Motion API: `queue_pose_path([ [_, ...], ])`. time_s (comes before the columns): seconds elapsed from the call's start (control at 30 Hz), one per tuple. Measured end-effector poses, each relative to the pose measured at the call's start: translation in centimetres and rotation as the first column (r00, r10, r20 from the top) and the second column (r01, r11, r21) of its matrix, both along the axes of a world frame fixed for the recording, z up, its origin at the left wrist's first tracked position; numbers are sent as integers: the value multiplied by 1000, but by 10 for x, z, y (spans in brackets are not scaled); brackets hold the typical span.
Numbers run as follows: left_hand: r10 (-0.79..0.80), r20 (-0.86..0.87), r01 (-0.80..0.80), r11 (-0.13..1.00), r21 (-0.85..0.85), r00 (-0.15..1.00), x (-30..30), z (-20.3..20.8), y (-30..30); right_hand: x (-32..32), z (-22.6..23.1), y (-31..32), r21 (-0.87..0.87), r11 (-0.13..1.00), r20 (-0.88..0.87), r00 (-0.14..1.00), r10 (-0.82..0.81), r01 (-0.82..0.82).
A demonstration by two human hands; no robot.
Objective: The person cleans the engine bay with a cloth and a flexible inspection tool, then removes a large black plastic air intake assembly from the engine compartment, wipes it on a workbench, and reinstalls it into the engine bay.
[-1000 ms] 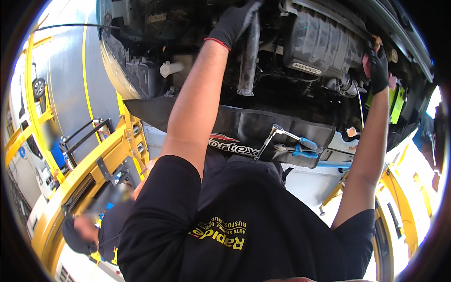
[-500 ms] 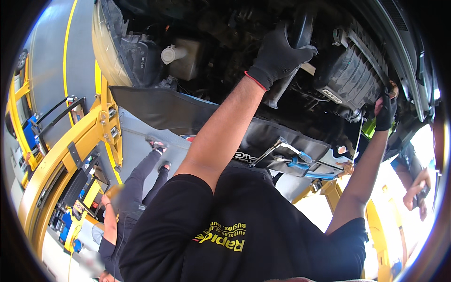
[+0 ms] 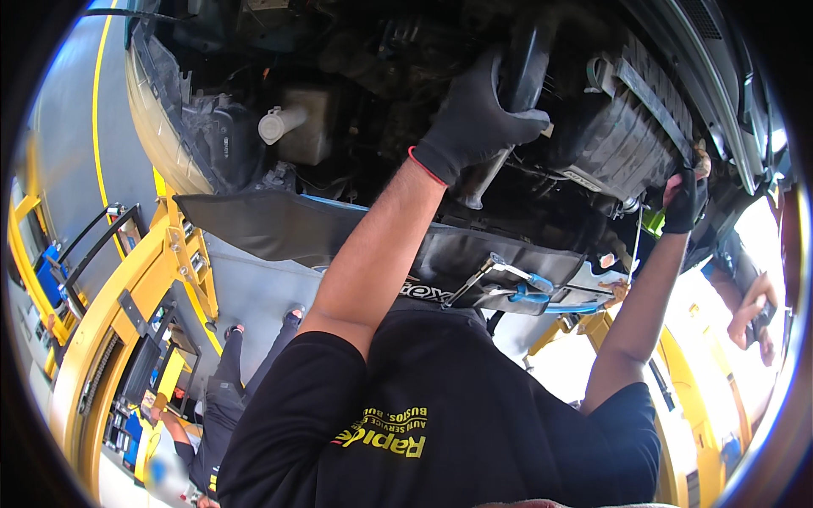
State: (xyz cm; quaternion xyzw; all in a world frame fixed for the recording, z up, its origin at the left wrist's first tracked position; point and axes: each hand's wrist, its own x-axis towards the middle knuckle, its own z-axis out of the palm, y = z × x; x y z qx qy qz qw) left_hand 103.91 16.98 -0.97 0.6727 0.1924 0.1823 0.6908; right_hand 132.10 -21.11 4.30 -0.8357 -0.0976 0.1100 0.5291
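Observation:
My left hand (image 3: pixel 474 123), in a black glove with a red cuff edge, is wrapped round a dark tube (image 3: pixel 527 76) in the engine bay; its thumb lies across the tube. Over at the right, my right hand (image 3: pixel 688 201), gloved in black, has its fingers bent at the outer edge of a black ribbed engine-bay box (image 3: pixel 627 135). Some bare fingertips and something pink show there; what those fingers close on is partly hidden. A metal strip (image 3: pixel 652 106) runs along the box top toward that hand.
A black fender cover (image 3: pixel 271 233) hangs over the car's edge, with a ratchet (image 3: pixel 483 275) and blue-handled pliers (image 3: pixel 529 292) on it. A reservoir with a white cap (image 3: pixel 273 125) sits left. Yellow lift posts (image 3: pixel 110 339) flank me. Another person (image 3: pixel 224 406) stands left; someone's hand (image 3: pixel 758 309) shows right.
The whole view has shifted, so the car and lift appear a little further left. Both hands keep their places at the tube and the box. The person at the left has shifted lower in view.

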Motion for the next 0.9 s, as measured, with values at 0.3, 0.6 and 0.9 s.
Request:
queue_pose_path([
  [0.3, 26, 1, -26, 1000, -10, 1000, -1, 0, -6, 20, 5, -12, -173, 985, -152, 988, -10, -16],
  [0.6, 11, -150, -18, 999, -46, 989, -2, -17, -9, 65, 15, -33, -607, 724, 5, 910, 416, -327],
  [0.9, 37, -292, 27, 977, 212, 956, -9, 0, -8, 54, 11, -28, -247, 913, -224, 936, 271, -324],
])
